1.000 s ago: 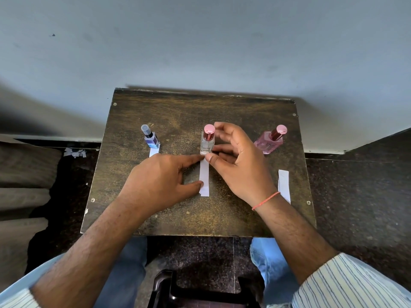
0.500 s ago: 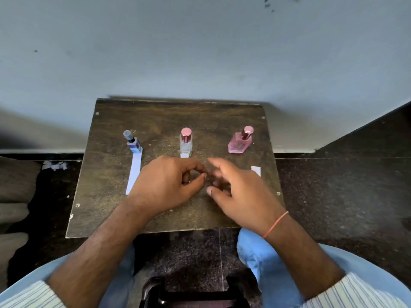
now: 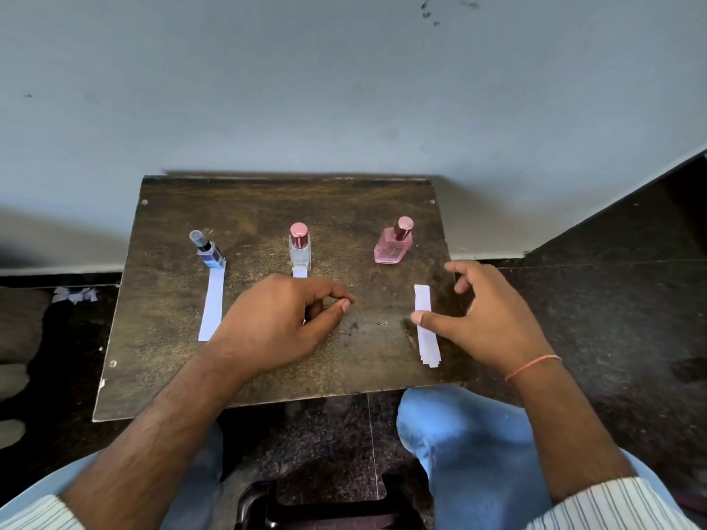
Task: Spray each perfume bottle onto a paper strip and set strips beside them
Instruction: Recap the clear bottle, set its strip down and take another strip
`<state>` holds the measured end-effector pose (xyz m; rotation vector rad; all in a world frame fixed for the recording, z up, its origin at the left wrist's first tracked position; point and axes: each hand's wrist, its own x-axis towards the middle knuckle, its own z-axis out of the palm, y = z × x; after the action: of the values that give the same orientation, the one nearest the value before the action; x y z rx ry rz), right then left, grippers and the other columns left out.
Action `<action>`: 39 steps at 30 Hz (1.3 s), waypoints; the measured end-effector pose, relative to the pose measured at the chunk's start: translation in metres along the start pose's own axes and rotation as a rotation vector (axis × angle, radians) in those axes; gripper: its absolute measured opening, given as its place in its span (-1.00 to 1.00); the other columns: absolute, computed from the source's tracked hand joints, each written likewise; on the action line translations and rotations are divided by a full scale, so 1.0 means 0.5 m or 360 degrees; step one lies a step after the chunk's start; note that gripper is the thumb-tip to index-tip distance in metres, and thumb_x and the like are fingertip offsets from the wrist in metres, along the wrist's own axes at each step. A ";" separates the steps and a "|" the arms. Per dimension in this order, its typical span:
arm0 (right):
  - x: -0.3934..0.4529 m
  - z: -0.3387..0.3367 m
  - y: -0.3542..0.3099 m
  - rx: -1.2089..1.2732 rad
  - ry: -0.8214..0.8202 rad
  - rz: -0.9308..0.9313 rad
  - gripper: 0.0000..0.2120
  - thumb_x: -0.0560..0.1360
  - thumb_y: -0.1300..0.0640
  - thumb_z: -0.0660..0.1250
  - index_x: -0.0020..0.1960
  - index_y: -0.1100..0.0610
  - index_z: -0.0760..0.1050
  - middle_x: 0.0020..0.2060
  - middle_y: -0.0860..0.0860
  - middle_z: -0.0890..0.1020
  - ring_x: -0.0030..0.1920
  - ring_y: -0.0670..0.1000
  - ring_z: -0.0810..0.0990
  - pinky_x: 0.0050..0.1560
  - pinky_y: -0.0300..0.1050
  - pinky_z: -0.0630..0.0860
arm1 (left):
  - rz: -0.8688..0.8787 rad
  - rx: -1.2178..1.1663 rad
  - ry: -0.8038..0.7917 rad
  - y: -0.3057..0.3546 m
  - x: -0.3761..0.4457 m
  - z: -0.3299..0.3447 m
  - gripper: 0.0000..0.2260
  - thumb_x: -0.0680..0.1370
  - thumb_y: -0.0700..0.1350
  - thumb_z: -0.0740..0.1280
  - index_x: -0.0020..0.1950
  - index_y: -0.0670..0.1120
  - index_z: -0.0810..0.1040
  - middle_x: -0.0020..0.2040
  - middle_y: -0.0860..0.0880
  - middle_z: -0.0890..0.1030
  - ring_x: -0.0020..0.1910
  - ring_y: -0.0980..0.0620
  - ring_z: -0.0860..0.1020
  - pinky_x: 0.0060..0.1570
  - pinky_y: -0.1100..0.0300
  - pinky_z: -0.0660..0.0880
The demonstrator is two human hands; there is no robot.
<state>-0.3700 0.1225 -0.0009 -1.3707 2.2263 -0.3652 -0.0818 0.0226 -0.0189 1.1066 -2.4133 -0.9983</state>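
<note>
- Dark brown worn wooden table [image 3: 382, 208], set against a pale grey wall [image 3: 344, 89]; I see screw heads near its corners and a chipped near-left corner.
- Small blue-tinted glass perfume bottle with a clear cap [image 3: 208, 249], back left, leaning away from me; I can read no label on it.
- Long white paper strip [image 3: 212, 300] lying flat, its far end touching that bottle's base, its near end well short of the table's front edge.
- Clear glass perfume bottle with a pink metallic cap [image 3: 299, 249], back centre, upright; no writing legible.
- Second white paper strip [image 3: 300, 273], only a short end showing at this bottle's base; the rest lies under my left hand.
- Pink glass perfume bottle with a rose-metallic cap [image 3: 394, 244], back right; faint marks on its face, too small to read.
- Small stack of white paper strips [image 3: 425, 327] near the right edge, in front of the pink bottle and apart from it.
- Left hand [image 3: 279, 323] over the table's centre, fingers curled with thumb and forefinger tips meeting; whether they pinch anything I cannot tell.
- Right hand [image 3: 486, 319] at the right edge, fingers loosely spread, the thumb tip over the stack.
- Bare table surface runs along the front edge and between the bottles.
</note>
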 end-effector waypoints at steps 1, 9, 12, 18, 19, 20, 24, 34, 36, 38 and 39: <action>0.009 0.005 0.000 0.0011 -0.0013 0.0000 -0.18 0.32 -0.35 0.62 0.48 -0.15 0.43 0.11 -0.16 0.49 0.06 -0.12 0.53 0.07 -0.07 0.52 | 0.0005 -0.0009 0.0011 0.000 0.002 0.001 -0.85 0.66 0.13 0.39 0.18 0.23 0.71 -0.42 0.18 0.56 -0.45 0.15 0.53 -0.41 0.19 0.45; 0.048 0.067 -0.039 0.0248 0.0300 -0.0399 -0.26 0.49 -0.13 0.57 0.58 -0.03 0.38 0.33 -0.05 0.56 0.25 0.02 0.54 0.30 0.10 0.55 | 0.0050 0.0028 -0.0008 0.006 0.013 0.020 -0.82 0.66 0.10 0.40 0.23 0.21 0.71 -0.39 0.16 0.59 -0.41 0.15 0.57 -0.40 0.20 0.49; 0.065 0.075 -0.046 0.0353 0.0281 -0.0372 -0.21 0.54 -0.09 0.54 0.66 -0.07 0.26 0.51 -0.03 0.52 0.42 0.12 0.52 0.42 0.11 0.50 | 0.0067 0.0035 0.0000 0.012 0.013 0.027 -0.81 0.66 0.10 0.39 0.26 0.22 0.69 -0.41 0.19 0.56 -0.41 0.15 0.57 -0.41 0.32 0.39; 0.090 0.084 -0.058 0.0533 0.0280 -0.0395 -0.30 0.56 0.00 0.54 0.62 -0.08 0.35 0.43 -0.15 0.62 0.46 0.00 0.56 0.48 0.08 0.49 | 0.0143 -0.0052 0.0163 0.021 0.010 0.027 -0.71 0.66 0.03 0.42 0.38 0.15 0.63 -0.44 0.22 0.46 -0.50 0.15 0.47 -0.43 0.28 0.43; 0.092 0.086 -0.060 0.0534 0.0301 -0.0392 -0.33 0.55 -0.01 0.54 0.60 -0.10 0.39 0.39 -0.14 0.65 0.42 0.01 0.59 0.45 0.06 0.51 | 0.0153 -0.0053 0.0183 0.024 0.010 0.026 -0.69 0.66 0.03 0.42 0.41 0.15 0.61 -0.45 0.21 0.45 -0.51 0.15 0.46 -0.43 0.26 0.45; 0.094 0.087 -0.060 0.0539 0.0312 -0.0397 -0.36 0.54 -0.03 0.54 0.57 -0.12 0.42 0.35 -0.13 0.68 0.39 0.01 0.61 0.43 0.06 0.53 | 0.0160 -0.0064 0.0196 0.027 0.011 0.024 -0.66 0.66 0.03 0.42 0.44 0.14 0.58 -0.44 0.21 0.46 -0.51 0.15 0.45 -0.43 0.23 0.48; 0.093 0.087 -0.062 0.0466 0.0390 -0.0453 -0.61 0.54 -0.07 0.54 0.35 -0.09 0.63 0.18 -0.17 0.74 0.22 0.01 0.67 0.25 0.11 0.61 | 0.0169 -0.0125 0.0225 0.034 0.012 0.019 -0.51 0.66 0.06 0.41 0.59 0.12 0.43 -0.40 0.22 0.50 -0.52 0.12 0.45 -0.43 0.13 0.53; 0.058 0.085 -0.107 0.0192 0.0338 -0.1087 -0.73 0.57 0.00 0.54 0.24 0.03 0.73 0.12 -0.11 0.75 0.17 0.03 0.65 0.19 0.01 0.56 | 0.0163 -0.0125 0.0416 0.030 0.008 0.001 -0.51 0.61 0.10 0.50 0.53 0.13 0.54 -0.38 0.17 0.56 -0.50 0.17 0.45 -0.43 0.26 0.45; 0.051 0.087 -0.113 0.0161 0.0317 -0.1168 -0.74 0.57 0.02 0.54 0.22 0.08 0.73 0.10 -0.06 0.75 0.15 0.07 0.65 0.17 0.04 0.57 | 0.0177 -0.0155 0.0453 0.027 0.007 -0.001 -0.61 0.62 0.11 0.50 0.45 0.10 0.64 -0.37 0.17 0.56 -0.49 0.17 0.48 -0.42 0.27 0.45; 0.049 0.089 -0.115 0.0156 0.0313 -0.1183 -0.76 0.57 0.04 0.54 0.20 0.10 0.74 0.08 -0.04 0.75 0.13 0.09 0.65 0.15 0.07 0.57 | 0.0158 -0.0161 0.0476 0.024 0.006 -0.003 -0.66 0.62 0.11 0.49 0.38 0.08 0.69 -0.35 0.17 0.58 -0.46 0.23 0.50 -0.38 0.34 0.42; 0.049 0.090 -0.115 0.0159 0.0313 -0.1182 -0.76 0.57 0.03 0.55 0.19 0.11 0.74 0.08 -0.04 0.75 0.13 0.09 0.65 0.15 0.07 0.58 | 0.0150 -0.0158 0.0485 0.022 0.006 -0.003 -0.66 0.61 0.11 0.50 0.36 0.07 0.71 -0.35 0.18 0.58 -0.45 0.28 0.49 -0.36 0.39 0.39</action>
<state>-0.3113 0.0758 -0.0183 -2.1433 1.7214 -0.8782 -0.0888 0.0248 -0.0101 1.0180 -2.1290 -0.8413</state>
